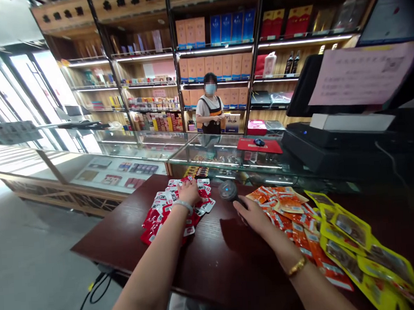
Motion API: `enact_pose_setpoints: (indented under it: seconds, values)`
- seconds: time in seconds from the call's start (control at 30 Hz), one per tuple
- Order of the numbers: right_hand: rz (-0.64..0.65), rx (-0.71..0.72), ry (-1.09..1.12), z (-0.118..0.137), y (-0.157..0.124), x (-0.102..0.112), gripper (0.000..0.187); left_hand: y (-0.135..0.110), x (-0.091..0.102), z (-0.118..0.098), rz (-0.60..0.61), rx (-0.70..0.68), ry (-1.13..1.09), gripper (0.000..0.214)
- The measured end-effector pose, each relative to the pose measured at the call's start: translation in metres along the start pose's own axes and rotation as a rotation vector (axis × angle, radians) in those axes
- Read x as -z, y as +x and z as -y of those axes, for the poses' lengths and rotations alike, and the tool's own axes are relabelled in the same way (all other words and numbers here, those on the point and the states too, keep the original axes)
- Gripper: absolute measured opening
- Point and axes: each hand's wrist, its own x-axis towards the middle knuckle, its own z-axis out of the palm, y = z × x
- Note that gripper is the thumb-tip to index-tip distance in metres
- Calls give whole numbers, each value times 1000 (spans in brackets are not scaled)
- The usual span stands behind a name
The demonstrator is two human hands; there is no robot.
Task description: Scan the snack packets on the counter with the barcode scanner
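Observation:
My left hand point(188, 193) lies over a heap of small red and white snack packets point(160, 204), its fingers stretched out on top of them. My right hand point(250, 212) is wrapped round the handle of a dark handheld barcode scanner point(227, 190), whose rounded head shows a small blue light. The scanner is held above the dark wooden table, between the red and white heap and a pile of orange packets point(282, 204). Larger yellow-edged packets point(351, 226) lie farther right, beyond my right forearm.
Behind the table point(124, 228) runs a glass display counter point(213, 150) with a mouse point(259, 142) on a red mat. A monitor with a paper sheet point(358, 75) stands at right. One masked person point(209, 108) stands behind the counter, before stocked shelves.

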Motion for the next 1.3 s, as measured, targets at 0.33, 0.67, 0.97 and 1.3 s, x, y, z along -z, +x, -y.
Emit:
enact_pose_setpoints:
  seconds: [0.33, 0.67, 0.97, 1.3]
  values:
    - [43, -68, 159, -12, 1, 14, 45, -6, -2, -32, -294, 114, -691, 35]
    - [67, -141, 305, -14, 3, 26, 48, -16, -39, -56, -431, 115, -1179, 33]
    - [116, -121, 284, -11, 2, 25, 47, -16, -36, -57, -464, 59, -1174, 28]
    - [93, -117, 318, -11, 3, 27, 46, -12, -60, -67, -220, 63, -1158, 36]
